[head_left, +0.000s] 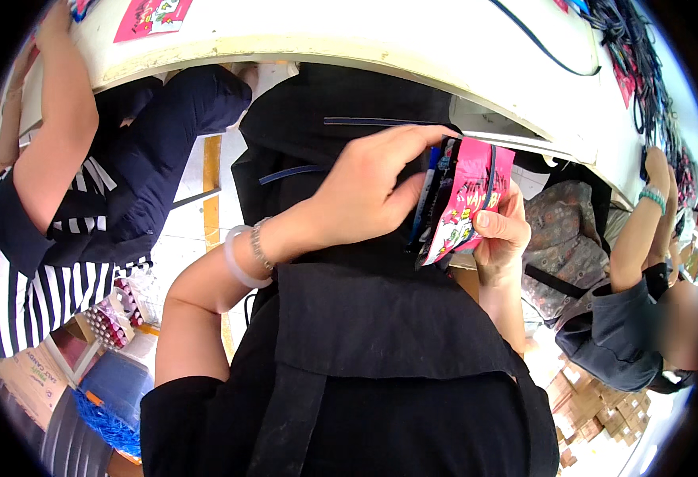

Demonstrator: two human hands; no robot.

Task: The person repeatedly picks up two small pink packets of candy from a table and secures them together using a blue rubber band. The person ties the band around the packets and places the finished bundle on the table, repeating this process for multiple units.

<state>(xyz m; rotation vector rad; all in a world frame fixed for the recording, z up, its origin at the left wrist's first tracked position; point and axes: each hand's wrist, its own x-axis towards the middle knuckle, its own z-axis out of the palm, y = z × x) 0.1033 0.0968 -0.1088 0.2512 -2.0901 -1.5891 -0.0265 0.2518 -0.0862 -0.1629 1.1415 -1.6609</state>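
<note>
My right hand (504,234) grips a small bundle of flat packets, its thumb pressed on the front one. That front packet (464,195) is pink with a white cartoon figure; darker edges with some blue show behind it. A thin black strip (492,179) runs across its face and under the thumb. My left hand (369,187) is closed around the upper left side of the bundle, forefinger at the top edge and thumb lower down. Two narrow black strip ends, an upper one (357,122) and a lower one (285,174), stick out left from behind this hand.
A white table (349,40) curves across the far side, with a pink packet (152,19) and a heap of black strips (643,87) on it. Co-workers sit on both sides, one in a striped top (51,278). Cartons (603,405) lie at the lower right.
</note>
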